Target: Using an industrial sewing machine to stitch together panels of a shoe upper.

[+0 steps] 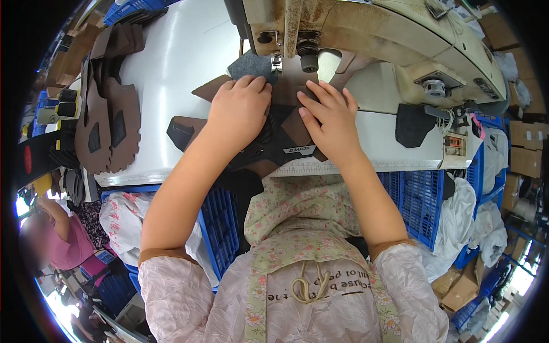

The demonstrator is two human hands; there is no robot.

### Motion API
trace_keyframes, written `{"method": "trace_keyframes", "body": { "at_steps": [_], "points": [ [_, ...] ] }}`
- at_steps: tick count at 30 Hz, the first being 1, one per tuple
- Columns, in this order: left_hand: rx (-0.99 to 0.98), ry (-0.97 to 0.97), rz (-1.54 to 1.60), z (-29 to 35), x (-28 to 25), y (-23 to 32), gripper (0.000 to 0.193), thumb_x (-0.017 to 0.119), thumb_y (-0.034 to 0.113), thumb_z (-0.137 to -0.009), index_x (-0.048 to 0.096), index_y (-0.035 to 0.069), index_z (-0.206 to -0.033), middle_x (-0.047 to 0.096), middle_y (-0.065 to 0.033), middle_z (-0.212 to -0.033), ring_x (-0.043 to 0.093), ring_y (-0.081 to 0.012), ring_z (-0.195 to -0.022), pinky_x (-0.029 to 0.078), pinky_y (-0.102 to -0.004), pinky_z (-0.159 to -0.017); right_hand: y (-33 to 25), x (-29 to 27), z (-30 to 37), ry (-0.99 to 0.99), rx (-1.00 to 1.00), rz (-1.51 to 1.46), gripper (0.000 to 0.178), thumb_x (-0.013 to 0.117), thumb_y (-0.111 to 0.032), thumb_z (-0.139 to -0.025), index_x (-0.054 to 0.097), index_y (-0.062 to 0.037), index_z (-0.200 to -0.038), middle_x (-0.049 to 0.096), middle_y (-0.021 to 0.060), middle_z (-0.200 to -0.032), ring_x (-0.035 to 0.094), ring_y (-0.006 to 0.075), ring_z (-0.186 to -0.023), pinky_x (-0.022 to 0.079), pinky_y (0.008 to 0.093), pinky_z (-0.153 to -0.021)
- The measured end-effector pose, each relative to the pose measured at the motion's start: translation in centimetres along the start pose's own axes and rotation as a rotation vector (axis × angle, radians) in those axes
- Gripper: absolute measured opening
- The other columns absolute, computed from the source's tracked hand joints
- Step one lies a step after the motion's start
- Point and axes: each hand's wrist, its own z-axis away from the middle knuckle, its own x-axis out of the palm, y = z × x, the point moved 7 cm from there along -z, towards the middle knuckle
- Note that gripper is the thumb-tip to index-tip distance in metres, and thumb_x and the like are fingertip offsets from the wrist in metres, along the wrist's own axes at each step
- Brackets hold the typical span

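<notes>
A brown and black shoe upper [298,128], made of several joined pieces, lies on the sewing machine bed, with part of it reaching under the presser foot [277,63]. My left hand [243,108] is closed on its left side, fingers bent and pressed together just short of the foot; the thumb is hidden. Flat on the right side of the upper rests my right hand [330,117], fingers spread and holding nothing. Near the foot, a grey patch [250,66] shows beyond my left fingers. A dark flap [240,183] of the upper hangs over the table's front edge.
The sewing machine [377,34] arches over the far side of the white table [154,91]. Brown cut pieces [108,126] are stacked at the left. A black piece [414,126] lies at the right. Blue crates [414,200] stand below; another person [71,243] is at far left.
</notes>
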Motion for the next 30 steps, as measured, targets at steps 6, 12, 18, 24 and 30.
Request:
{"method": "trace_keyframes", "body": {
  "at_steps": [6,12,18,24,30],
  "points": [
    [-0.053,-0.109,-0.009,-0.4,-0.1,-0.2,0.032,0.067,0.018,-0.086,0.069,0.006,-0.115,0.065,-0.0045,-0.112,0.06,-0.022,-0.108,0.05,-0.0377,-0.09,-0.4,0.4,0.0,0.044,0.017,0.012,0.028,0.064,-0.024,-0.092,0.072,-0.0113,-0.115,0.063,0.008,-0.132,0.049,0.0258,-0.13,0.03,0.0498,-0.103],
    [0.043,-0.083,0.118,-0.1,-0.8,-1.8,0.031,0.066,0.019,-0.087,0.07,0.005,-0.114,0.07,-0.0101,-0.111,0.064,-0.0278,-0.107,0.048,-0.0392,-0.096,-0.7,0.4,-0.5,0.058,0.026,-0.002,0.029,0.066,-0.023,-0.09,0.071,-0.0101,-0.115,0.061,0.0101,-0.13,0.05,0.0262,-0.129,0.032,0.0492,-0.099],
    [0.025,-0.191,0.323,-0.5,-1.3,-3.5,0.035,0.067,0.019,-0.087,0.068,0.003,-0.119,0.069,-0.0133,-0.12,0.063,-0.0316,-0.113,0.046,-0.0406,-0.103,-0.5,0.1,-0.9,0.082,0.014,-0.008,0.028,0.066,-0.021,-0.089,0.072,-0.0097,-0.113,0.06,0.0088,-0.124,0.051,0.0259,-0.125,0.033,0.0483,-0.098],
    [0.162,-0.213,0.374,-0.9,-2.0,-4.7,0.038,0.066,0.022,-0.089,0.067,0.003,-0.122,0.062,-0.0157,-0.13,0.058,-0.0361,-0.118,0.045,-0.0427,-0.102,-0.2,0.5,-1.4,0.064,-0.014,0.034,0.026,0.066,-0.021,-0.09,0.072,-0.0104,-0.113,0.061,0.0095,-0.122,0.052,0.0252,-0.125,0.032,0.051,-0.103],
    [0.117,-0.205,0.309,-0.6,-1.6,-4.5,0.041,0.066,0.024,-0.089,0.065,0.001,-0.123,0.061,-0.0154,-0.131,0.058,-0.0375,-0.116,0.045,-0.0443,-0.102,-1.3,0.8,-1.5,-0.011,0.034,0.197,0.042,0.065,-0.033,-0.09,0.065,-0.0064,-0.123,0.059,0.0117,-0.132,0.047,0.0284,-0.133,0.027,0.0561,-0.112]
  ]
}}
